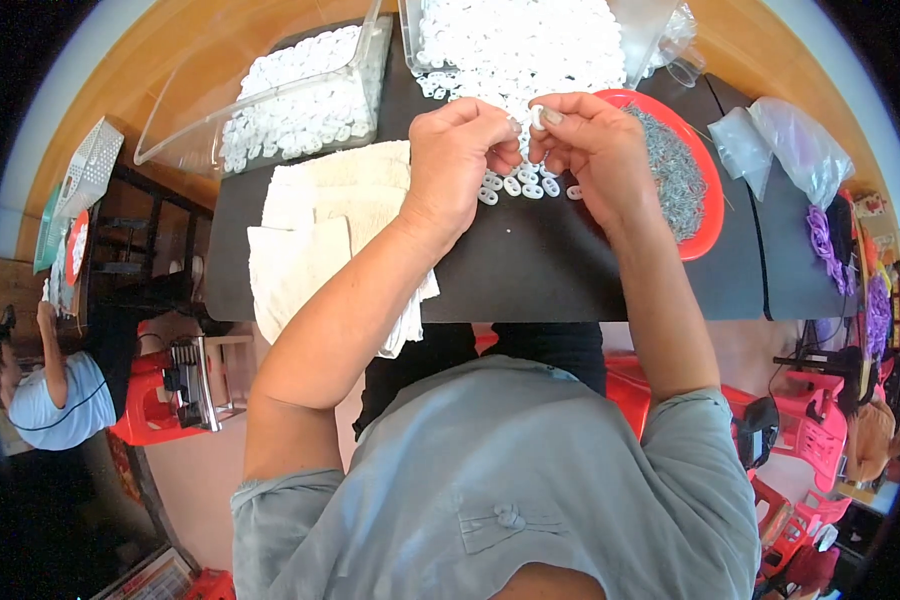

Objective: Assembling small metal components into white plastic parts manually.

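My right hand [598, 150] pinches a small white oval plastic piece [537, 117] between thumb and forefinger, above the black table [530, 262]. Close beside it, my left hand [458, 140] has its thumb and fingers pressed together; whatever they hold, if anything, is too small to make out. Loose white two-holed pieces [533, 190] lie on the table under and between both hands. By my right wrist stands a red bowl [712, 185] full of thin grey metal bits [678, 165].
A folded cream towel [305, 240] lies under my left forearm. Clear bins [382, 70] at the back hold heaps of white pieces [520, 45]. Plastic bags [800, 140] lie at the right. Another person [60, 400] works at the far left. Red stools [155, 400] stand on the floor.
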Motion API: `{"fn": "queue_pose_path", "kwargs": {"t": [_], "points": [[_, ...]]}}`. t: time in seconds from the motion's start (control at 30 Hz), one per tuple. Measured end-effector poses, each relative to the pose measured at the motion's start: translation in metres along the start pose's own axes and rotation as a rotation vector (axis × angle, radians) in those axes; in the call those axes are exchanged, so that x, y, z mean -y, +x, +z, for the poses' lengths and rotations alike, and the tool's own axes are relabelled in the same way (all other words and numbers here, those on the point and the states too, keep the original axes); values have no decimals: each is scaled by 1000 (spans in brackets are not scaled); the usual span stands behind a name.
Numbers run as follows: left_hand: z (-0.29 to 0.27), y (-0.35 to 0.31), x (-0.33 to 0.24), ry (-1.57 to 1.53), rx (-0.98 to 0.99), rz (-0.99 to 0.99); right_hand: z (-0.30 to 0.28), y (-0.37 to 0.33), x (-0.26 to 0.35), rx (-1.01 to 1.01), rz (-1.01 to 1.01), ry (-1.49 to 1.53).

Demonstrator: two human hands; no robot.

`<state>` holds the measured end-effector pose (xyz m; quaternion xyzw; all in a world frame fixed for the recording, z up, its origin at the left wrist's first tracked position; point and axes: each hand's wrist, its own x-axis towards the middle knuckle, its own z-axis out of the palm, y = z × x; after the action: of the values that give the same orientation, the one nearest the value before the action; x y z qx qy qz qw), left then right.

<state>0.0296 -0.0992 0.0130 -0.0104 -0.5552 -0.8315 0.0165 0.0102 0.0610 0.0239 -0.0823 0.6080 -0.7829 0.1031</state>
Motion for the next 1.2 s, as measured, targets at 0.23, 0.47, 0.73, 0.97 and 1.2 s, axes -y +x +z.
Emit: {"fn": "queue_pose_path", "kwargs": {"t": [0.23,0.47,0.73,0.97,1.2], "points": [[1,-1,-1,47,-37,16,3,-2,2,-49,-51,-70],[-1,-2,0,127,-4,32,6,-5,3,-44,-104,-128],[0,-3,1,209,-6,83,10,-8,4,-47,-140,-264],[-2,-1,0,182,68,48,10,-8,4,-47,-84,-216],[-3,-1,-6,-17,199,-2,0,-9,12,0,11,-111]]}}
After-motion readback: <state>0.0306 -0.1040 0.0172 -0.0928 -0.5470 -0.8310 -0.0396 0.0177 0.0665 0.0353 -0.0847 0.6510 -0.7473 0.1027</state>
